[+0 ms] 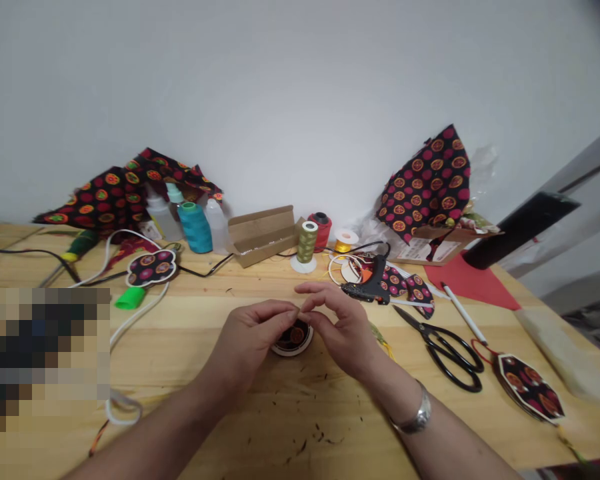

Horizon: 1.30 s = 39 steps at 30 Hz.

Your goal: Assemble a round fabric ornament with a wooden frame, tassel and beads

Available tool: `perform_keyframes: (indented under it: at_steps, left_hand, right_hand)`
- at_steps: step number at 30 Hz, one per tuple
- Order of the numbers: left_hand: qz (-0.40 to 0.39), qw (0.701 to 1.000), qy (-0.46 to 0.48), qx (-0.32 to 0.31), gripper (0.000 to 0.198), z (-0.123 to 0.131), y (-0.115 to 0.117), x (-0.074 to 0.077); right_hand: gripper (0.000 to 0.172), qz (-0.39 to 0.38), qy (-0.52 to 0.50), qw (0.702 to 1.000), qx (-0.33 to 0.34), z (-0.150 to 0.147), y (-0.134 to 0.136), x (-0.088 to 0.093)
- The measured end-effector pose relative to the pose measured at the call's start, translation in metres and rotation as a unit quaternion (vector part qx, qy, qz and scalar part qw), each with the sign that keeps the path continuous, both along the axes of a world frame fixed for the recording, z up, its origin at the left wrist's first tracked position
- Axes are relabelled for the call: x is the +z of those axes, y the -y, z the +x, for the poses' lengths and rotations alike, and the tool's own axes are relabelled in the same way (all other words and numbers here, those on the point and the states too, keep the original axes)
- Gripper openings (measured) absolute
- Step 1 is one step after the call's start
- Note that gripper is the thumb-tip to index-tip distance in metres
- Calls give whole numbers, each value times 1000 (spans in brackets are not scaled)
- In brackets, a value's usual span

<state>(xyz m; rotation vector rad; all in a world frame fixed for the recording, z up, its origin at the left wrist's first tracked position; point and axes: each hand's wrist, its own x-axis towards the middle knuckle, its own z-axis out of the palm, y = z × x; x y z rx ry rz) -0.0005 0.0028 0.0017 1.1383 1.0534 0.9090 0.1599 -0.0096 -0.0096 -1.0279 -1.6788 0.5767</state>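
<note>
A round piece covered in black patterned fabric with a white rim (293, 340) is low over the table in front of me, partly behind my fingers. My left hand (257, 333) is closed at its upper left edge, thumb and forefinger pinched together. My right hand (337, 327) meets those fingertips at the top of the piece. Its thumb and forefinger are pinched and the other fingers are loosely bent; what lies between them is too small to make out. A yellow-green tassel (381, 339) shows just beyond my right wrist.
Black scissors (447, 350), a glue gun (373, 283) and a fabric-covered octagonal piece (529, 390) lie to the right. Behind are thread spools (307, 243), an open cardboard box (263, 237) and bottles (215, 227). A flower-shaped piece (151, 268), green cap (130, 299) and white cable (140, 313) are left.
</note>
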Motion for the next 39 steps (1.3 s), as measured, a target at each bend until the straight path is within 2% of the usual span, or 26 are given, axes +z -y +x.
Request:
perform_keyframes:
  at_steps: [4, 8, 11, 16, 21, 23, 26, 29, 31, 35, 39]
  left_hand:
    - [50, 998, -45, 10, 10, -1, 0, 1]
    - [101, 992, -78, 24, 9, 0, 0, -1]
    - [139, 985, -98, 24, 11, 1, 1, -1]
    - [164, 980, -109, 23, 12, 1, 3, -4]
    - [116, 986, -115, 14, 12, 1, 4, -4]
    - [101, 989, -108, 17, 12, 1, 3, -2]
    - [63, 994, -84, 25, 12, 1, 1, 2]
    - [5, 998, -48, 44, 14, 1, 0, 3]
    - [-34, 997, -18, 62, 15, 1, -1, 2]
    - [-85, 993, 27, 79, 14, 2, -3, -3]
    - [-94, 991, 47, 86, 13, 1, -3, -3]
  right_hand:
    - [10, -82, -66, 994, 11, -1, -2, 0]
    - [9, -85, -75, 994, 7, -3, -2, 1]
    - [10, -50, -32, 998, -13, -3, 0, 1]
    - [14, 74, 63, 995, -31, -1, 2, 0]
    - [19, 144, 144, 979, 5, 0, 5, 1]
    - [18, 127, 119, 984, 40, 0, 7, 3]
    - [13, 49, 14, 997, 62, -2, 11, 5]
    - [14, -22, -100, 995, -1, -2, 11, 4]
    - [16, -43, -125, 989, -64, -1, 7, 1]
    - [12, -58, -88, 987, -119, 2, -1, -3]
    - [9, 22, -7, 994, -105, 1, -2, -2]
